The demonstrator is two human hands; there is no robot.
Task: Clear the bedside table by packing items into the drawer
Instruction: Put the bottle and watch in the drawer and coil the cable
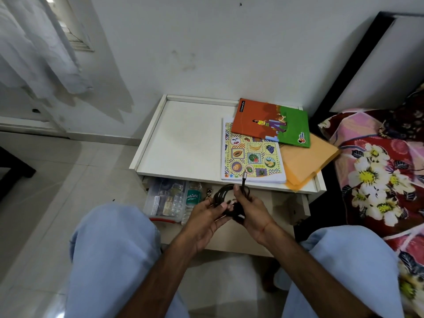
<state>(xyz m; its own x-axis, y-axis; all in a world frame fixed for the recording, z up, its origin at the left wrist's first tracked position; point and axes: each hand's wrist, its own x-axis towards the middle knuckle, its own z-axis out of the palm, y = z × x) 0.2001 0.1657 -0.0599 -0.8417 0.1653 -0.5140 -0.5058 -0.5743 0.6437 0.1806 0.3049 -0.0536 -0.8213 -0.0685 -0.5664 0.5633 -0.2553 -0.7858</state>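
Both hands hold a coiled black cable (223,195) above the open drawer (284,203) of the white bedside table (183,143). My left hand (206,216) cups the coil from the left. My right hand (250,208) grips it from the right, and its metal plug end sticks up past the table's front edge. On the table's right side lie an orange-and-green notebook (270,122), a fruit-patterned notebook (252,154) and an orange folder (305,159) that overhangs the edge. Inside the drawer at the left sit a clear plastic box (163,198) and a water bottle (191,198).
A bed with a red floral cover (378,171) stands close on the right. My knees in light blue trousers frame the drawer. Tiled floor spreads to the left, a white wall rises behind the table, and a curtain (34,53) hangs at the upper left.
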